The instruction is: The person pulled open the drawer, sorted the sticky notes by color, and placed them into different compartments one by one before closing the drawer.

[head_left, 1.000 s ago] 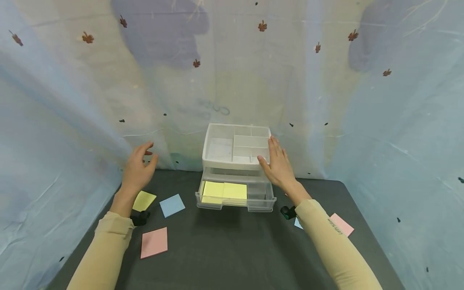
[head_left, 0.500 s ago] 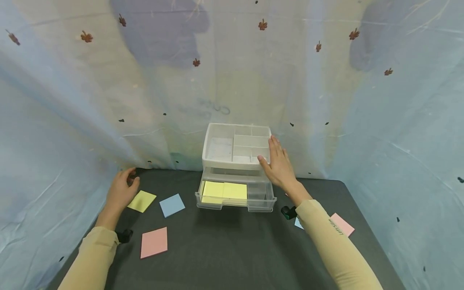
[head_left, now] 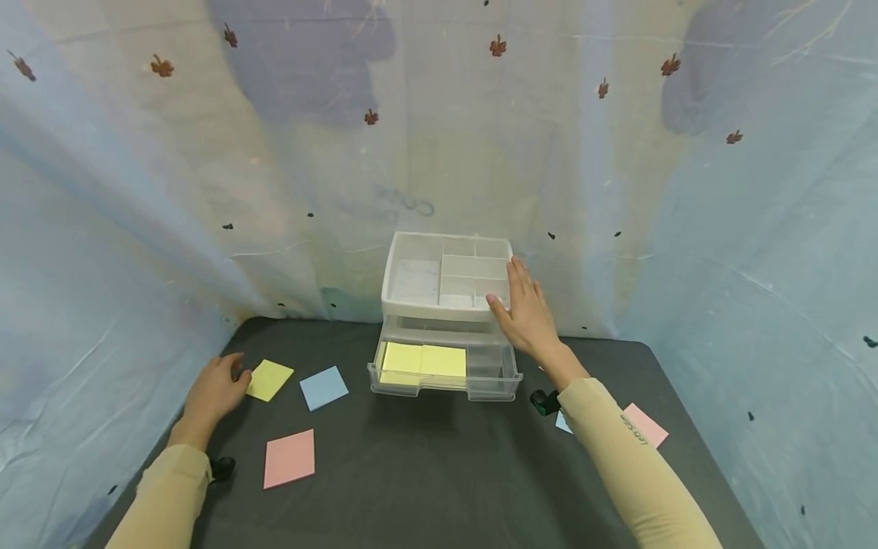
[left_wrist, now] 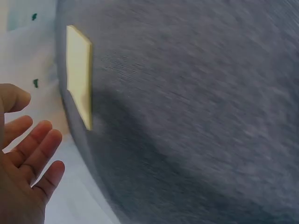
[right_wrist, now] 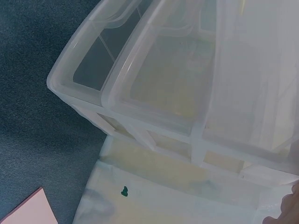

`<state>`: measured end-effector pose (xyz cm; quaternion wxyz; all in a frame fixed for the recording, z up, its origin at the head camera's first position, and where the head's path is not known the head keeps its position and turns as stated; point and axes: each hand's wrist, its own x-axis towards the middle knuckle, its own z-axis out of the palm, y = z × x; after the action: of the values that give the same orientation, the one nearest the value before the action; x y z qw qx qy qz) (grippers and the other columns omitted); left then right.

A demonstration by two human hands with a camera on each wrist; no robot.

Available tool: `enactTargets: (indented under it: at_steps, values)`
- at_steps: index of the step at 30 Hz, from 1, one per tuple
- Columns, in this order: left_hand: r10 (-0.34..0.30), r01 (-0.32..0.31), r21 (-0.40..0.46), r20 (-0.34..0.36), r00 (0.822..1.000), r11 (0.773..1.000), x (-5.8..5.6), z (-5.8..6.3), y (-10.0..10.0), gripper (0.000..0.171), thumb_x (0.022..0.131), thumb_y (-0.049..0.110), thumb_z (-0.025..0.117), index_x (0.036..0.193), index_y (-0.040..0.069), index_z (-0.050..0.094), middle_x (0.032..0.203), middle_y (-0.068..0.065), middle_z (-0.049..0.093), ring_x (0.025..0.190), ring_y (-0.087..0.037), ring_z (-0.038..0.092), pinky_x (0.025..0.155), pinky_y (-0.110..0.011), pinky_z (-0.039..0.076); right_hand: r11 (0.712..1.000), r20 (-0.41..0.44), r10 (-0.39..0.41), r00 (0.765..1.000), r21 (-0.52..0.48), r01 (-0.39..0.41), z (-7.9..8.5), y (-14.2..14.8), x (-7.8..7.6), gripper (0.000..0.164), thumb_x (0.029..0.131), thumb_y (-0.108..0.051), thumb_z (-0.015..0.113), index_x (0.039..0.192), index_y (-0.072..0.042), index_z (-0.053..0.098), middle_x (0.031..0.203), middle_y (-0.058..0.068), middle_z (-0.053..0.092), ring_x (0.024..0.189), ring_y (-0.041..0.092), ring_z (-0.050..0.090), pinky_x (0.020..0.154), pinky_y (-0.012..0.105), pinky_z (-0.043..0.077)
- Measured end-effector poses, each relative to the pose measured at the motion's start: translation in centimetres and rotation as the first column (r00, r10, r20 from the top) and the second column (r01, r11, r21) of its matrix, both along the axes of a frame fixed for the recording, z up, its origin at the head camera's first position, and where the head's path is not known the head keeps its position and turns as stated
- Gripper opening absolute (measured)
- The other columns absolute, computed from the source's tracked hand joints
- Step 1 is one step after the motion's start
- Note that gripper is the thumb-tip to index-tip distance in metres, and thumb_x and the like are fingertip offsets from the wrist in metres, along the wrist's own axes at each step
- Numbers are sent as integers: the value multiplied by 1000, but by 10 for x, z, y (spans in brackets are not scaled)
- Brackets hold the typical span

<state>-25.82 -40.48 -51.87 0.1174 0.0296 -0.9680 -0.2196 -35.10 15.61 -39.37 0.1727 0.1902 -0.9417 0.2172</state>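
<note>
My left hand [head_left: 214, 387] is beside a yellow sticky-note pad [head_left: 270, 380] at the table's left; in the left wrist view its fingers are loosely bent, with a gap between them and the pad [left_wrist: 79, 77]. My right hand [head_left: 527, 316] lies with straight fingers along the right side of the white desktop organizer [head_left: 414, 284]. Below the organizer's divided top tray, a clear drawer [head_left: 490, 387] is pulled out, holding two yellow note pads [head_left: 443, 361] side by side. Only a bit of the right hand [right_wrist: 286, 207] shows in the right wrist view.
A blue note pad [head_left: 324, 387] and a pink note pad [head_left: 289, 457] lie on the dark table [head_left: 425, 488] left of the drawer. Another pink pad [head_left: 645, 425] and a blue one [head_left: 563, 422] are partly covered by the right arm. A printed curtain [head_left: 453, 152] hangs close behind.
My left hand has come down and toward me, from above the yellow pad to its left side. The right hand stays at the organizer, and the drawer has not moved.
</note>
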Motion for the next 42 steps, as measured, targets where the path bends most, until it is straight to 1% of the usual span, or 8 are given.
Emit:
enactTargets:
  at_steps: [5, 9, 16, 19, 27, 31, 37, 42]
  values:
    - [-4, 6, -24, 67, 998, 1000, 2, -12, -9, 53, 102, 19, 54, 139, -18, 49, 116, -35, 56, 103, -50, 56, 84, -66, 48, 1000, 11, -5, 1000, 2, 5, 1, 0, 0, 82, 111, -51, 40, 167, -3, 4, 175, 12, 2, 161, 31, 5, 128, 59, 11]
    - [-5, 8, -35, 106, 994, 999, 4, -18, -15, 57, 101, 22, 57, 140, -18, 48, 117, -35, 54, 103, -50, 56, 84, -67, 48, 1000, 12, -6, 1000, 2, 6, 1, -1, 1, 82, 111, -52, 38, 167, -3, 5, 175, 11, 2, 161, 30, 5, 129, 58, 12]
    - [11, -4, -48, 139, 990, 999, 7, -22, -17, 64, 100, 30, 63, 137, -19, 49, 126, -45, 49, 113, -61, 51, 92, -73, 45, 1000, 11, 1, 1000, -22, -1, 1, -2, 2, 81, 111, -49, 41, 167, -2, 7, 175, 12, 3, 161, 31, 5, 128, 59, 10]
    - [22, -13, -55, 154, 988, 998, 8, -23, -16, 66, 99, 34, 66, 136, -19, 50, 127, -47, 46, 113, -62, 50, 92, -73, 45, 1000, 16, -2, 1000, -23, 2, 1, -1, 2, 81, 111, -49, 41, 167, -3, 6, 175, 11, 2, 161, 30, 5, 129, 58, 9]
    - [41, -33, -47, 174, 984, 998, 11, -30, -15, 76, 99, 45, 68, 136, -19, 52, 126, -47, 43, 110, -60, 49, 86, -73, 46, 1000, 11, 0, 1000, -15, 0, 0, -1, 3, 81, 111, -49, 42, 167, -3, 6, 175, 12, 3, 161, 32, 6, 128, 59, 10]
    - [50, -44, -42, 167, 985, 998, 12, -32, -14, 77, 97, 45, 69, 136, -18, 53, 124, -45, 43, 109, -59, 48, 85, -72, 45, 1000, 8, 0, 1000, -14, 0, 0, -1, 4, 81, 111, -48, 42, 167, -2, 6, 175, 12, 3, 161, 33, 7, 128, 60, 11]
    - [53, -49, -33, 159, 986, 998, 12, -29, -11, 72, 97, 42, 70, 132, -18, 56, 125, -45, 43, 110, -61, 46, 86, -73, 44, 1000, 24, -11, 1000, -11, 11, -1, 0, 2, 80, 111, -49, 40, 168, -4, 5, 175, 9, 0, 161, 29, 5, 129, 56, 9]
    - [64, -61, -24, 164, 984, 998, 10, -29, -11, 70, 96, 42, 71, 129, -19, 58, 125, -45, 44, 112, -61, 46, 88, -74, 44, 1000, 26, -12, 1000, -11, 13, -1, 0, 1, 81, 111, -50, 40, 168, -5, 4, 176, 9, 0, 161, 29, 4, 129, 56, 9]
